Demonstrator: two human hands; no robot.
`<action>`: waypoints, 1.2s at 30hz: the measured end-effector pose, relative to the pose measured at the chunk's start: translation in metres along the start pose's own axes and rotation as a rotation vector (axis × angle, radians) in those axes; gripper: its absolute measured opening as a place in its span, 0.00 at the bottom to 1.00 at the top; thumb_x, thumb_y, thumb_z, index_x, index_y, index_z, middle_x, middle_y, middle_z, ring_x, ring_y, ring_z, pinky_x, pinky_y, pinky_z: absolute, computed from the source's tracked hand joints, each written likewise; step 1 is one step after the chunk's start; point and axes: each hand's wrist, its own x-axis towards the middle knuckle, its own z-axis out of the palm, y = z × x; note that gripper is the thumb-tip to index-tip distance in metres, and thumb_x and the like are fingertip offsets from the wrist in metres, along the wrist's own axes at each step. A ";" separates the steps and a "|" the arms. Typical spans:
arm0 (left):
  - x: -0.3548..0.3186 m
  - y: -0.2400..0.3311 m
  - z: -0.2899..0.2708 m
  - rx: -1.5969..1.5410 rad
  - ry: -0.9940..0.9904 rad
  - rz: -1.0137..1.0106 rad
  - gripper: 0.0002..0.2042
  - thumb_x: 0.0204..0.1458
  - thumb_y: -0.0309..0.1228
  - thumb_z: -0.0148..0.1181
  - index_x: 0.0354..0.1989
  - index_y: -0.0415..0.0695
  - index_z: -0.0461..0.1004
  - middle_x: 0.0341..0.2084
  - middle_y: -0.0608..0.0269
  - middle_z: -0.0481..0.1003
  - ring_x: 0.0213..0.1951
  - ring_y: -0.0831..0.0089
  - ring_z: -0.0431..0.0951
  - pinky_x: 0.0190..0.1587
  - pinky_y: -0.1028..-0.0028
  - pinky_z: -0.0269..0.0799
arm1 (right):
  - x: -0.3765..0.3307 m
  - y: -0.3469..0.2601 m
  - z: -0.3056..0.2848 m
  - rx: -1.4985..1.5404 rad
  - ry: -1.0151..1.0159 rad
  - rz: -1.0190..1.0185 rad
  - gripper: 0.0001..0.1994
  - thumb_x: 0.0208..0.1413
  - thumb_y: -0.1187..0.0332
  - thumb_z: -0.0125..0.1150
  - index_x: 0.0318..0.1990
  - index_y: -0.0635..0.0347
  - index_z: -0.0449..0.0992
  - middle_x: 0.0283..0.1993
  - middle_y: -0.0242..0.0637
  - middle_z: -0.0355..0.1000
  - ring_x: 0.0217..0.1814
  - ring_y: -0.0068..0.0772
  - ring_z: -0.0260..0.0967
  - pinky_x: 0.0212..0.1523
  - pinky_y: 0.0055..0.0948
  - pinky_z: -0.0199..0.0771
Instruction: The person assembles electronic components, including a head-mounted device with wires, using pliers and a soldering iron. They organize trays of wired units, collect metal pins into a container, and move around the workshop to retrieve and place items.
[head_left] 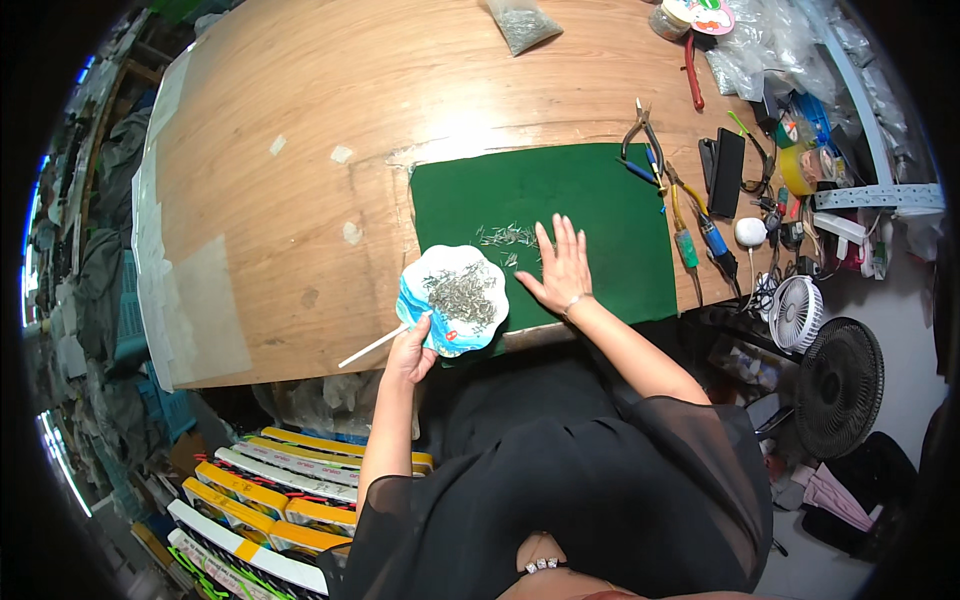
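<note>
My left hand [411, 348] is closed on the near edge of a flat hand fan [418, 268], white and blue with a scalloped rim and a white stick handle. On the fan lies a heap of small silvery metal pins [462, 294]. The fan is held level at the front left corner of a green mat [610, 200]. Palm down on the mat, my right hand [562, 268] has its fingers stretched out and thumb apart. Beside its fingertips, more loose metal pins [508, 236] are scattered over the mat.
Pliers [642, 140] and soldering irons [716, 243] lie along the mat's right edge, near a black case [727, 172]. A bag of small metal parts [524, 25] sits at the back of the wooden table [300, 200]. A white fan [796, 313] stands at right.
</note>
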 end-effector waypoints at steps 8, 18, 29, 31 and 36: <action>-0.001 -0.002 0.004 0.059 0.061 -0.003 0.18 0.50 0.28 0.49 0.50 0.38 0.56 0.45 0.56 0.65 0.45 0.65 0.68 0.47 0.64 0.66 | 0.069 -0.028 0.028 0.298 0.176 -0.214 0.26 0.47 0.58 0.51 0.51 0.65 0.58 0.55 0.45 0.56 0.59 0.41 0.50 0.58 0.35 0.49; -0.002 -0.014 0.013 0.026 0.133 0.048 0.18 0.50 0.26 0.48 0.49 0.41 0.55 0.43 0.56 0.66 0.42 0.64 0.70 0.41 0.64 0.71 | 0.051 -0.022 0.019 0.033 -0.087 -0.399 0.33 0.48 0.48 0.43 0.56 0.64 0.52 0.61 0.45 0.46 0.64 0.39 0.39 0.61 0.39 0.39; 0.000 -0.018 0.006 0.016 0.140 0.048 0.16 0.51 0.27 0.48 0.48 0.43 0.57 0.40 0.59 0.68 0.39 0.68 0.71 0.38 0.66 0.72 | 0.019 -0.096 0.048 0.479 -0.033 -0.540 0.24 0.46 0.59 0.51 0.48 0.66 0.61 0.52 0.47 0.59 0.56 0.45 0.54 0.55 0.40 0.52; 0.000 -0.018 0.004 -0.001 0.123 0.042 0.16 0.51 0.27 0.48 0.48 0.42 0.57 0.40 0.59 0.68 0.40 0.67 0.71 0.39 0.66 0.72 | 0.016 -0.099 0.040 0.531 -0.060 -0.549 0.24 0.45 0.60 0.52 0.48 0.66 0.62 0.51 0.47 0.59 0.56 0.44 0.54 0.54 0.41 0.52; -0.006 -0.015 0.009 -0.003 0.105 0.055 0.17 0.50 0.27 0.49 0.49 0.40 0.57 0.42 0.56 0.67 0.42 0.65 0.70 0.41 0.65 0.71 | 0.061 -0.062 0.013 0.325 -0.025 -0.516 0.29 0.46 0.56 0.51 0.53 0.64 0.56 0.57 0.47 0.53 0.59 0.45 0.49 0.56 0.43 0.48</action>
